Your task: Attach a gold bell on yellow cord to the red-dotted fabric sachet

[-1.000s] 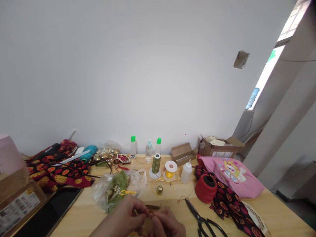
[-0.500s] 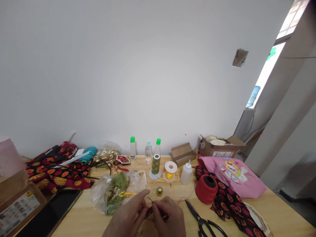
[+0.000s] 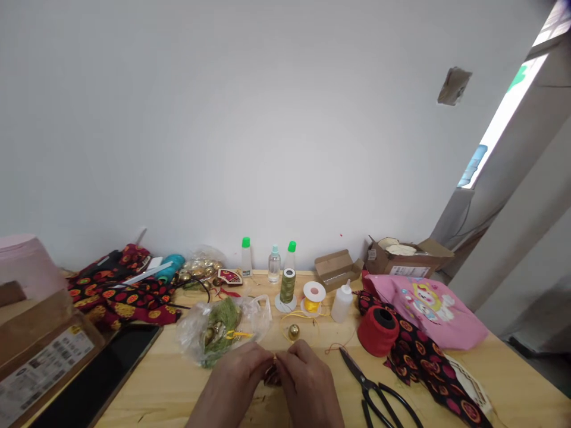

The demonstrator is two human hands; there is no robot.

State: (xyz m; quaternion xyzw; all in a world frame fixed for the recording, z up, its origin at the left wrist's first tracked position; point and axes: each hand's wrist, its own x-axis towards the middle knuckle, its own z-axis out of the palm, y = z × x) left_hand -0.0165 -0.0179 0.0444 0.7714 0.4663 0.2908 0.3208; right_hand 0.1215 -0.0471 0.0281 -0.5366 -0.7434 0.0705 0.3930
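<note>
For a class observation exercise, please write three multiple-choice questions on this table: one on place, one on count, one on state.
1. Where are the scissors?
A. Right of the hands
B. Left of the plastic bag
C. On the red spool

2. How many bottles have green caps?
A. One
B. Two
C. Four

3. How do the flaps of the carton stand?
A. Taped shut
B. Cut off
C. Open

Answers:
1. A: the scissors lie on the wood beyond the right hand.
2. B: two green caps show at the back.
3. C: the flaps stand raised.
</note>
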